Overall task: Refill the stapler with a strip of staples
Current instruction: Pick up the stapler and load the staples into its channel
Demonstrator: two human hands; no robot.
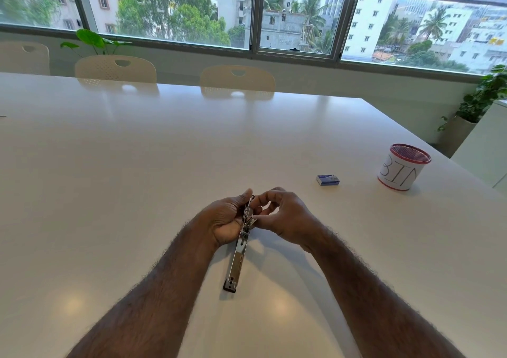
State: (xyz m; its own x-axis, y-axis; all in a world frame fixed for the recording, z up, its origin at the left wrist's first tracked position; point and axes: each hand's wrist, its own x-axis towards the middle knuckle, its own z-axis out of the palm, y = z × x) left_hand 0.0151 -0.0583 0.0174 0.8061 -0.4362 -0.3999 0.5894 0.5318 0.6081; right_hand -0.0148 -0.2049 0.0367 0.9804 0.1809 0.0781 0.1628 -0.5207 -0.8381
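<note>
While the stapler (238,259) lies opened out on the worktop (137,165), its long metal part running toward the person w/ the near end resting on the surface, the left hand (225,220) has its grip curled round the far end, thumb up along the metal. The right hand (285,215) sits just beside it, fingertips pinched together at the hinge area; whether they hold a staple strip is too small to tell. Likely risk: a thin strip could snap or slip from the pinch if pushed in at an angle, and the glossy top gives little friction, so the base may skid if the left grip loosens. A small blue box (328,180), probably staples, lies well apart to the right, near a red-rimmed cup marked BIN (403,169). Room: white worktop, pale chairs (237,81) on the far side, wide windows (170,9), potted plants (482,97).
</note>
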